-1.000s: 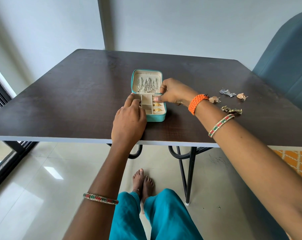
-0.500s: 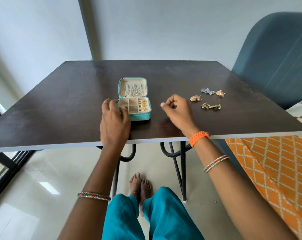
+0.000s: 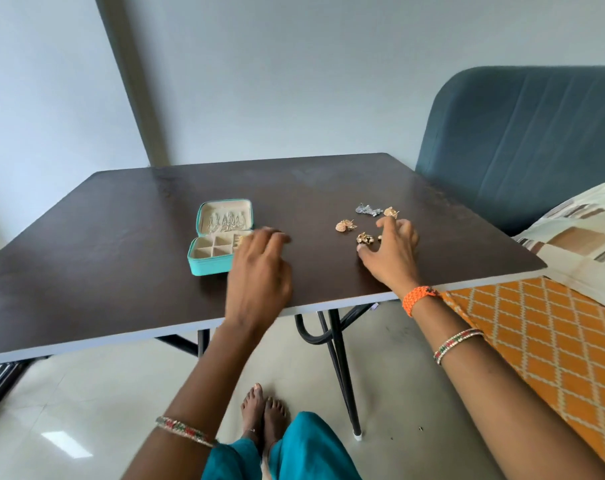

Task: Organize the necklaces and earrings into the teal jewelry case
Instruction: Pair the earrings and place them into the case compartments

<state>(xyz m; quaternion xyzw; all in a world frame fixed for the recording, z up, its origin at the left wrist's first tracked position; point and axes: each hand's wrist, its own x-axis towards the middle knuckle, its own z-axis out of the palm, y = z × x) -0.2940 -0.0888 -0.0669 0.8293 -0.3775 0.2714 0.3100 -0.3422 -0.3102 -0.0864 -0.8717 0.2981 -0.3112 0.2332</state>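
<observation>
Gold earring cluster (image 3: 365,238) at centre right sits under my right hand's (image 3: 392,252) spread fingers (image 3: 384,223); I should pinch it gently. My left hand (image 3: 259,271) hovers relaxed beside the teal jewelry case (image 3: 211,263).

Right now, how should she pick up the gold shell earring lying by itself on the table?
Pinch the gold shell earring by the rim of its fan, coming straight down from above. It lies flat on the dark table, apart from the other pieces, so fingertips can probably close on both edges. The right hand is nearest, just to its right.
</observation>
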